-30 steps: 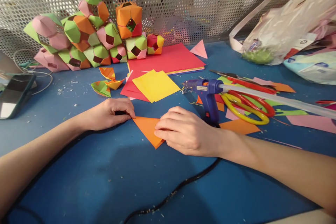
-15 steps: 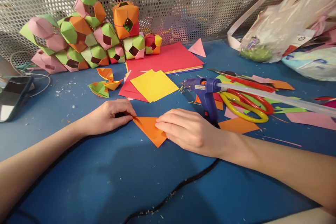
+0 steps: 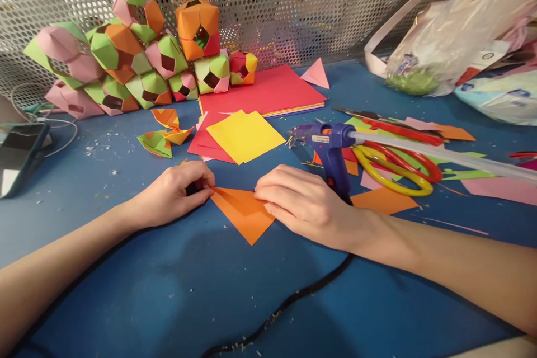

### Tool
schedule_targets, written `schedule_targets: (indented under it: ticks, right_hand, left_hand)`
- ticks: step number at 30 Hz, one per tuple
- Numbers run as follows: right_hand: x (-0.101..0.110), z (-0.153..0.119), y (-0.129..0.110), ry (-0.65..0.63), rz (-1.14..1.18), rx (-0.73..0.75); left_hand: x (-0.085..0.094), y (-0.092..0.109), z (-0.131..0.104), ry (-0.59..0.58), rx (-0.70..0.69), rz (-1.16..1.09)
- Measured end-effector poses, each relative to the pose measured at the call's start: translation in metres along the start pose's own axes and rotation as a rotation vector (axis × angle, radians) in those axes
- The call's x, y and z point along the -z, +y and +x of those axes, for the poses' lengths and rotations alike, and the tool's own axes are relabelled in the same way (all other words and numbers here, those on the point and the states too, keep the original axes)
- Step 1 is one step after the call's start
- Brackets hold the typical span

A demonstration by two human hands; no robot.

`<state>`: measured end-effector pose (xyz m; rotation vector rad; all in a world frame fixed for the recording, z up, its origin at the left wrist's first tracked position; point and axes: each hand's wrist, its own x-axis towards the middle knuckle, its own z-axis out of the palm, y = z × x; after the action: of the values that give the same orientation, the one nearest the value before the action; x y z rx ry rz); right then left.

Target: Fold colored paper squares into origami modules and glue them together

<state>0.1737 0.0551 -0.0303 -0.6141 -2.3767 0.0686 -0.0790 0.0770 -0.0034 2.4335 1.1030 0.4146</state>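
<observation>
A folded piece of orange paper (image 3: 244, 213) lies on the blue table as a triangle, one point toward me. Its left corner is pinched between the thumb and fingers of my left hand (image 3: 178, 193). My right hand (image 3: 304, 204) has its fingers pressed together over the paper's right side, hiding that corner. Just beyond my hands, yellow paper squares (image 3: 247, 137) rest partly on red paper (image 3: 210, 140). Small folded orange and green paper pieces (image 3: 165, 134) sit behind my left hand.
A blue glue gun (image 3: 333, 151) and scissors with yellow and red handles (image 3: 392, 170) lie right of my hands; a black cord (image 3: 289, 296) crosses the table in front. Folded paper shapes (image 3: 121, 50) are stacked at the back left. A phone (image 3: 20, 154) is far left, plastic bags (image 3: 444, 50) back right.
My right hand has shifted slightly and now covers less of the orange paper, so more of the triangle shows. The left hand keeps its pinch; the view has moved a little.
</observation>
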Motion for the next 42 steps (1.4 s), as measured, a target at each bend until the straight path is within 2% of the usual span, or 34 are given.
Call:
schedule_targets:
  ticks: [10, 14, 21, 42]
  right_hand:
    - [-0.001, 0.001, 0.000, 0.004, -0.060, 0.035]
    - [0.001, 0.002, 0.001, 0.043, -0.093, 0.061]
    - [0.001, 0.000, 0.003, -0.059, -0.135, 0.256]
    - [0.011, 0.002, -0.003, -0.189, -0.229, 0.261]
  left_hand:
    - [0.002, -0.003, 0.003, -0.039, -0.175, -0.051]
    - [0.003, -0.005, 0.003, -0.054, -0.175, -0.070]
    - [0.006, -0.012, 0.004, -0.094, -0.208, -0.124]
    - [0.009, -0.012, 0.005, -0.146, -0.162, -0.139]
